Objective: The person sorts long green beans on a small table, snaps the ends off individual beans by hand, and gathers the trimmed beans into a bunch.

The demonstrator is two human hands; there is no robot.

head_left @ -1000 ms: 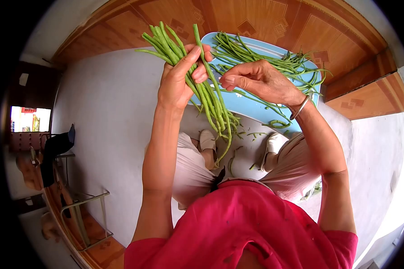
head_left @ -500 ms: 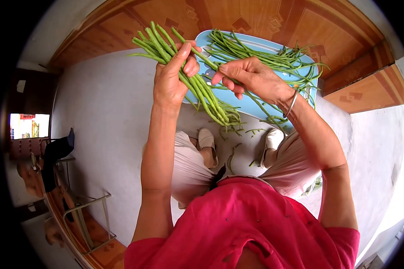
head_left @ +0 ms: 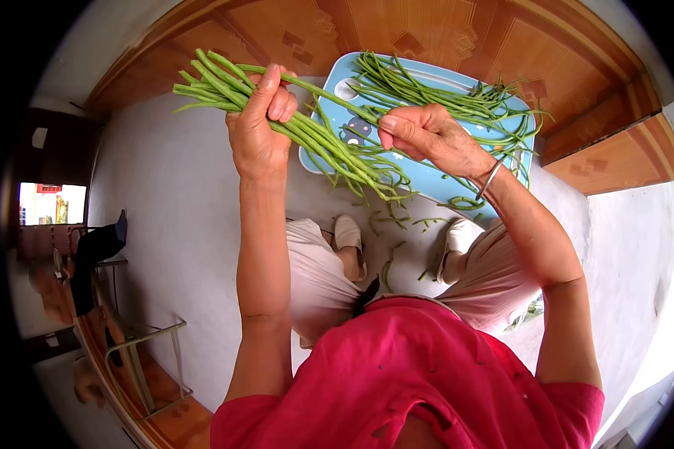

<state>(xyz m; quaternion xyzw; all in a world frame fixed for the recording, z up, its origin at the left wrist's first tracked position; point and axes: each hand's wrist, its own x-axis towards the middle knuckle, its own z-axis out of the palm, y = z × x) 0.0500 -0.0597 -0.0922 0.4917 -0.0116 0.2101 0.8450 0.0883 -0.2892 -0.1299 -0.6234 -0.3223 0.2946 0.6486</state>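
Observation:
My left hand [head_left: 266, 123] is wrapped round a bunch of long green beans [head_left: 322, 138], whose cut ends fan out to the upper left. One bean [head_left: 307, 86] runs from this fist across to my right hand [head_left: 430, 138], which pinches it between thumb and fingers. A bracelet circles my right wrist. Behind and below both hands lies a blue patterned tray [head_left: 419, 178], with a pile of green beans [head_left: 434, 93] along its far side and a few loose ones nearer its front edge.
Bean scraps [head_left: 388, 269] lie on the grey floor [head_left: 180, 194] between my shoes. Patterned wooden furniture [head_left: 427, 34] stands behind the tray. At the left are a metal-framed piece [head_left: 174, 348] and part of another person in dark clothing [head_left: 97, 251].
My left hand has moved left with the bunch, which now tilts flatter. My right hand has closed on one bean, now stretched between both hands.

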